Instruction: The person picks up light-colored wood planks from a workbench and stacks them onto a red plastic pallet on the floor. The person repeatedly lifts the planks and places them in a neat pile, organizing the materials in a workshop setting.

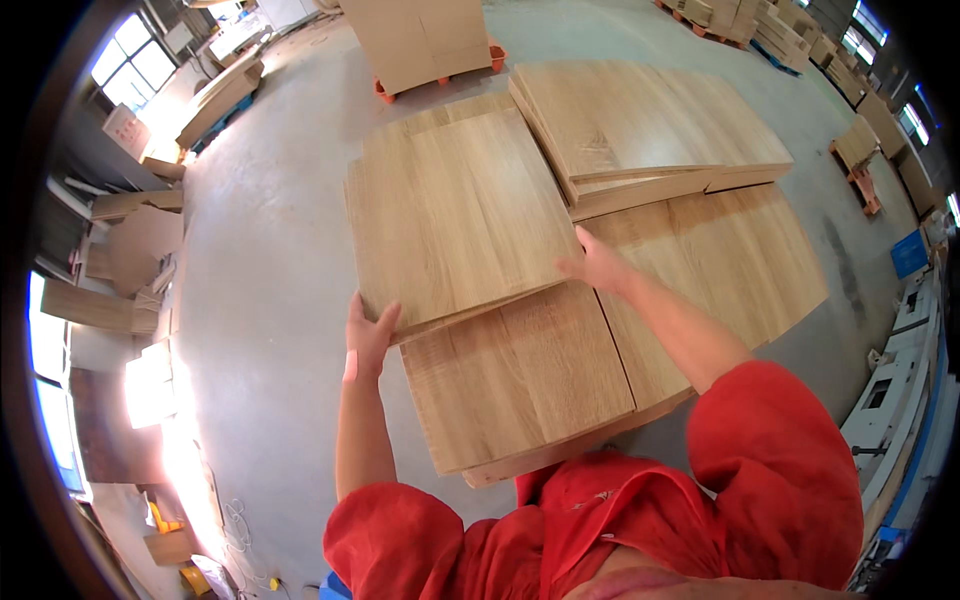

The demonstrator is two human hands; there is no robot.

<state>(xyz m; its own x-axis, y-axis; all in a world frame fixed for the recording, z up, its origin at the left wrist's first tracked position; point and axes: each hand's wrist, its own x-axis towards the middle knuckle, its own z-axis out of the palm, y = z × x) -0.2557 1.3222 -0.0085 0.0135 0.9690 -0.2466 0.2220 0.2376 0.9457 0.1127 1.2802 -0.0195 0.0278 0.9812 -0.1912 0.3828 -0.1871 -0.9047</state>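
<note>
A light wood-grain panel (460, 205) lies on top of the far-left stack, its near edge slightly apart from the board beneath. At its near-left corner my left hand (368, 342) grips the side, thumb toward the top face. My right hand (598, 266) clasps the near-right corner. The fingers under the panel are hidden on both sides. Just in front is a lower stack of matching panels (520, 375). To the right of my right hand lies another wide panel (710, 265), with a taller pile of boards (650, 120) behind it.
A large cardboard-coloured stack (425, 40) stands on an orange pallet beyond the panels. Along the left wall are leaning boards (130, 250) and scraps. A grey machine (890, 370) runs along the right edge. A wooden pallet (856, 160) with boards sits farther right.
</note>
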